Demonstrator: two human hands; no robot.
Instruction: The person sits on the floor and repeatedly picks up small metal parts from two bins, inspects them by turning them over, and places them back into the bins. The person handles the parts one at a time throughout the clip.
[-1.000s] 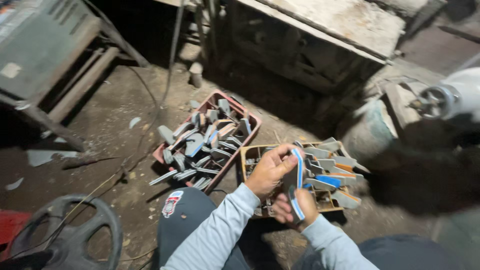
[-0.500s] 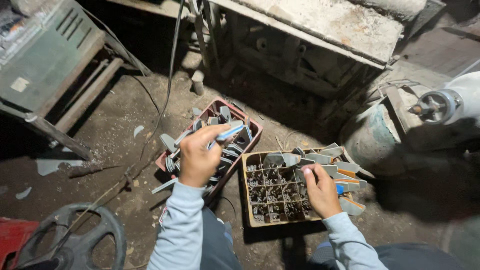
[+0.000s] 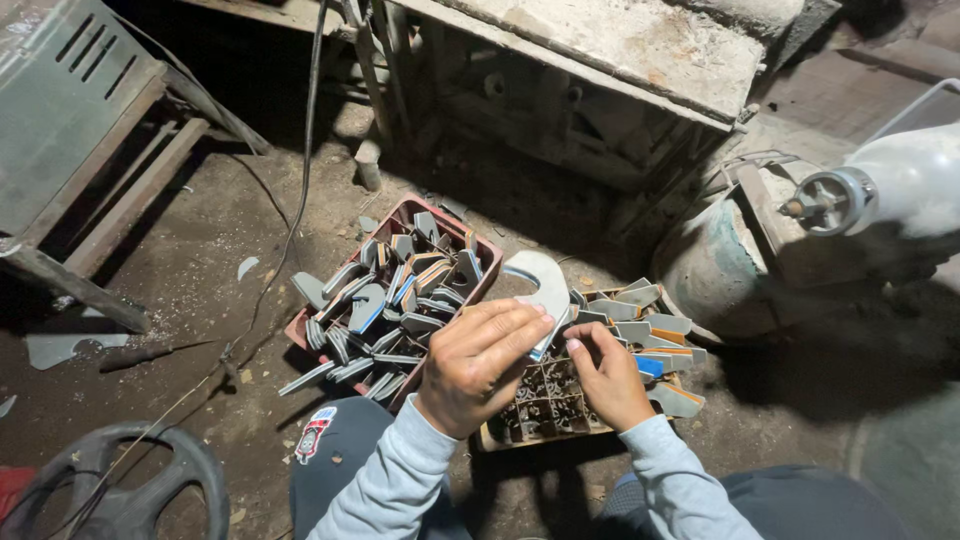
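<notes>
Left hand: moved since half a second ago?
Yes. The left hand has come off the red crate, right toward the yellow crate, meeting the right hand on a curved metal piece.

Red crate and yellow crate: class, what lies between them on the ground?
In the head view, the left hand holding a curved metal blade covers the gap between red crate and yellow crate.

label — red-white-blue patch (image 3: 312, 434) | on dark cap | lower centre-left
</notes>
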